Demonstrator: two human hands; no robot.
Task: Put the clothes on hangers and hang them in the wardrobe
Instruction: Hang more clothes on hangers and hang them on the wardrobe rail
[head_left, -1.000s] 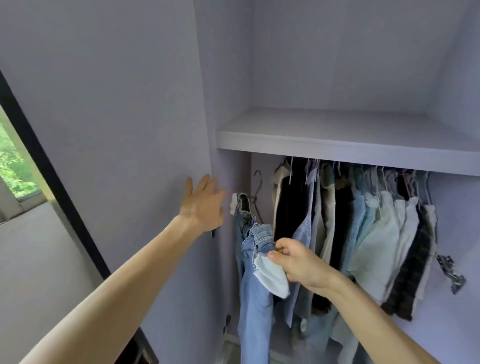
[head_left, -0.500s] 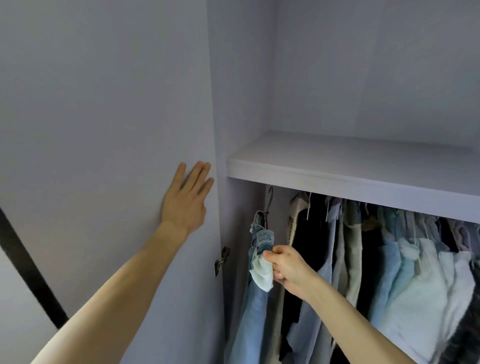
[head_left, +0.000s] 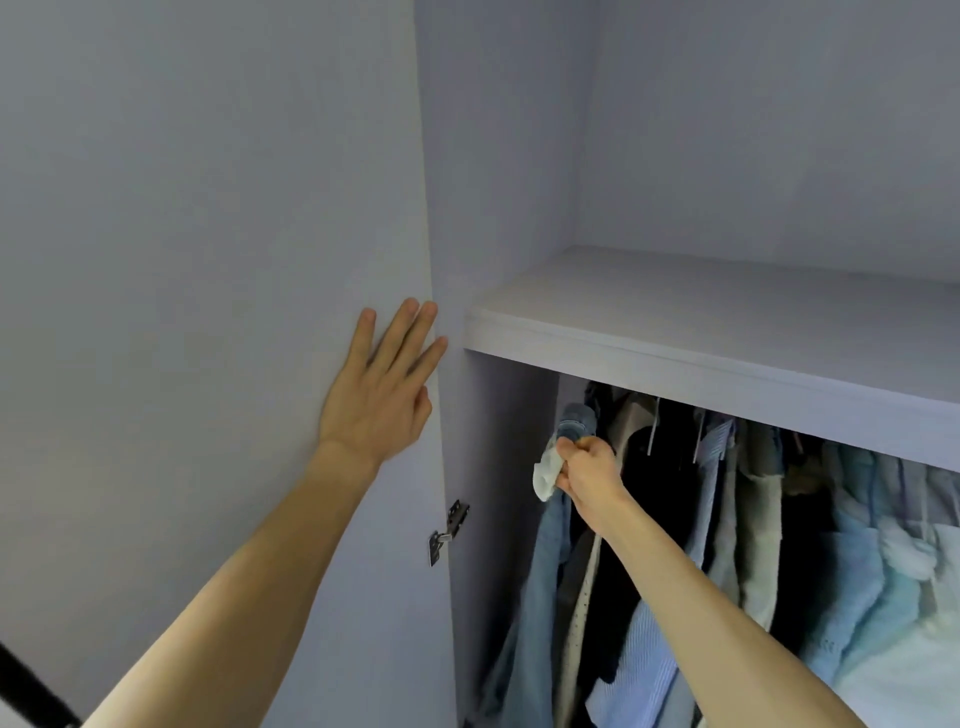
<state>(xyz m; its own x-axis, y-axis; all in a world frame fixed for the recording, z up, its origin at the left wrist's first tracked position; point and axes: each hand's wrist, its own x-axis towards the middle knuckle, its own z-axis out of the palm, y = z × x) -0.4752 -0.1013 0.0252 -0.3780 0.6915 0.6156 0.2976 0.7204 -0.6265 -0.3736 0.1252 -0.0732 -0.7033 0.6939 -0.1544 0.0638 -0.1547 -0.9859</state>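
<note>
Light blue jeans (head_left: 545, 561) hang at the far left end of the wardrobe's row of clothes, their waistband up under the shelf. My right hand (head_left: 589, 470) grips the jeans near the top, pinching a white pocket lining (head_left: 546, 474). The hanger under the jeans is hidden by the denim and the shelf. My left hand (head_left: 382, 395) rests flat, fingers straight, on the inner face of the open wardrobe door (head_left: 208, 312).
A pale shelf (head_left: 727, 332) runs above the rail. To the right hang several garments: a dark one (head_left: 654, 519), a blue striped shirt (head_left: 639, 670), pale blue and white pieces (head_left: 883, 597). A metal hinge (head_left: 449, 530) sits on the door's edge.
My right hand has lifted the jeans up toward the rail under the shelf. My left hand has settled flat on the door. The view has moved closer and upward.
</note>
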